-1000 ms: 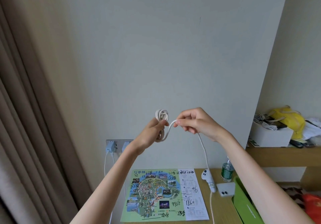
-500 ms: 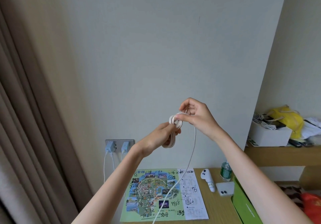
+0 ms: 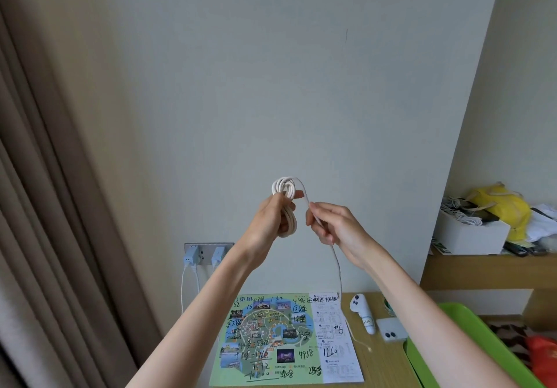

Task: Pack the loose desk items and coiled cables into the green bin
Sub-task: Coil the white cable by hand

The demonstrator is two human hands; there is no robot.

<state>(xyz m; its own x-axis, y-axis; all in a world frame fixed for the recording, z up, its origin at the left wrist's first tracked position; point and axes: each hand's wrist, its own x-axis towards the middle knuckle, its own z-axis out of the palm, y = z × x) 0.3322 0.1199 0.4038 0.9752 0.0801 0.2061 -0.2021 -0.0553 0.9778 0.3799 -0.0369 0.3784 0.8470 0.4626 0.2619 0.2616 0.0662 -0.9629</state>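
Note:
A white cable is wound into a coil held up in front of the wall. My left hand grips the coil through its middle. My right hand pinches the loose strand just right of the coil; the strand hangs down from it to the desk, its free end lying near the paper's right edge. The green bin stands at the desk's right end, partly behind my right forearm. A white controller and a small white case lie on the desk beside the bin.
A printed map sheet with handwriting lies on the wooden desk. Two chargers sit in a wall socket with cables hanging. A shelf at right holds a white box and a yellow bag. A curtain hangs left.
My right hand came down off the coil's top to its right side, laying another loop. The hanging strand shifted right and its free end now reaches the desk. The view tilted slightly down.

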